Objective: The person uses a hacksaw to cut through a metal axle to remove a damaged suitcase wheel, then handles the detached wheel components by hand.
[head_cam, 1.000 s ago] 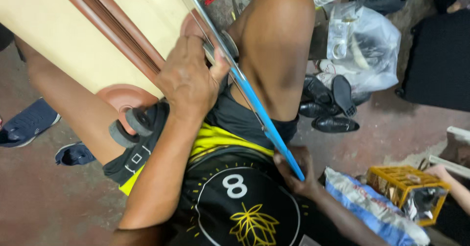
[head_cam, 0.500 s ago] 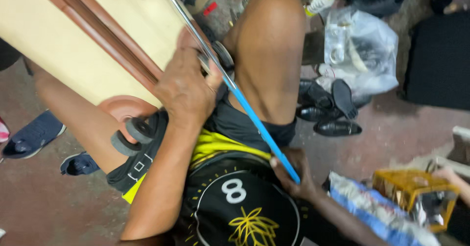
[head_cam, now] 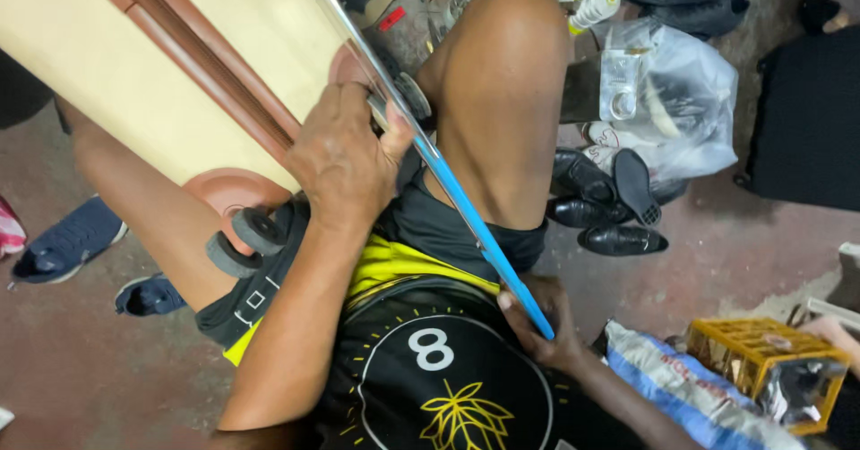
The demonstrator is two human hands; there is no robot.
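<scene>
Two hands at work on one long saw (head_cam: 448, 177), which runs from the top of the view down across the lap; its upper end is cut off by the frame edge.

Saw: thin straight bar, bare metal above, blue along the lower stretch; any teeth are too fine to make out.

Left hand (head_cam: 345, 159): closed over the saw at mid-length, knuckles up, pressing it against the suitcase (head_cam: 161, 83); fingertips hidden under the palm.

Right hand (head_cam: 542, 325): gripping the saw's blue lower tip, fingers curled round it, partly hidden by the shirt edge.

Suitcase: hard, smooth cream shell with reddish-brown ribs and trim, lying tilted over the left thigh; top and left parts cut off. Two small grey wheels (head_cam: 244, 242) show at its lower corner, round and rubbery.

Beside the right knee: clear plastic bag (head_cam: 681, 101), crinkled, contents unclear; black shoes (head_cam: 609, 199), glossy, on the floor (head_cam: 717, 262), which is dull reddish concrete.

Lower right: yellow crate (head_cam: 761, 360), lattice-sided, part cut off; blue-and-white sack (head_cam: 681, 392), woven look.

Far left: dark blue shoe (head_cam: 67, 240), wearer out of view
</scene>
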